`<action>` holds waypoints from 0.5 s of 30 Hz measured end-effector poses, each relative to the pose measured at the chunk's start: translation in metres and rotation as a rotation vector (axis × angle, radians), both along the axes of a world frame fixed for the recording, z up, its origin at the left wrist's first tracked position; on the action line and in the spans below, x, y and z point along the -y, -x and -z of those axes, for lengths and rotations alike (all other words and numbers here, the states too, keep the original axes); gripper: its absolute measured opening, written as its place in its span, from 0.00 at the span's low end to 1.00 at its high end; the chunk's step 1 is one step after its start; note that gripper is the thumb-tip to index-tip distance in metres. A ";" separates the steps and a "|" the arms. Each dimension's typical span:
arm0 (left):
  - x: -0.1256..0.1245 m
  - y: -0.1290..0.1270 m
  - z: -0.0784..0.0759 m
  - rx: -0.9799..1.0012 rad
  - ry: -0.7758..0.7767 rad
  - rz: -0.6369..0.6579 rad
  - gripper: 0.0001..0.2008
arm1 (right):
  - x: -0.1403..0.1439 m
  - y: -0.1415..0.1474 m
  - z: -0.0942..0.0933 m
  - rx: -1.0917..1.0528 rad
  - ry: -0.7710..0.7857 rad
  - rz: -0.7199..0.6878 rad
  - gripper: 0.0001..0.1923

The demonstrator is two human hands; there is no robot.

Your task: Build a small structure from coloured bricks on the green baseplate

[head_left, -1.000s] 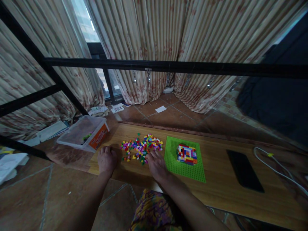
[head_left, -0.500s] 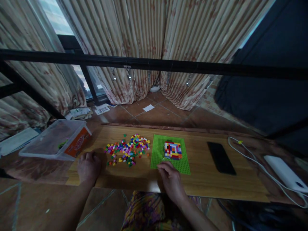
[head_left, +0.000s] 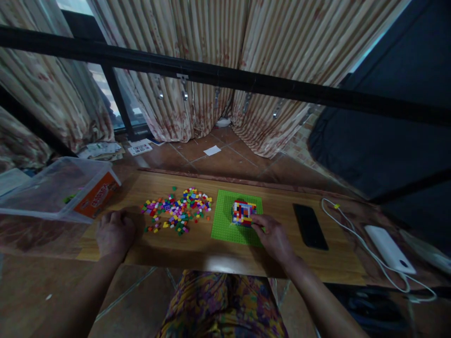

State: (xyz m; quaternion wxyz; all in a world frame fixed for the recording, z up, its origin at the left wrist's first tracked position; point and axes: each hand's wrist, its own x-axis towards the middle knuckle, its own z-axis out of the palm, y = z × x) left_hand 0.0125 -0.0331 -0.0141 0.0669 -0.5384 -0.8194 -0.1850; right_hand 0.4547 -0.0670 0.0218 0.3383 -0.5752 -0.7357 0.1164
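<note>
A small square structure of multicoloured toy bricks stands on a green studded baseplate. At its right side is my right hand, thumb and fingers pinched together with the tips against or just over the bricks. Whatever lies between those fingertips is too small to make out. My left hand rests on the wooden board at the left, fingers curled into a loose fist, nothing visible in it. Between the hands, nearer the left one, spreads a pile of loose toy bricks in many colours.
A clear plastic box with an orange label sits left of the wooden board. On the right lie a black phone, a white power bank and a white cable. A dark metal rail crosses beyond the board.
My right hand has moved from the baseplate's front edge up and right to the brick structure's right side. My left hand stays resting on the board. The whole view has shifted and tilted slightly.
</note>
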 end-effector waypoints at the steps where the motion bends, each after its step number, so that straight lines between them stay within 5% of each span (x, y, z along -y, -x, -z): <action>1: 0.000 0.000 0.000 -0.006 0.005 0.002 0.15 | -0.003 0.000 0.001 0.016 -0.002 -0.008 0.11; 15: 0.000 0.002 0.002 -0.046 0.032 -0.005 0.16 | -0.006 -0.001 0.003 0.132 -0.080 -0.027 0.09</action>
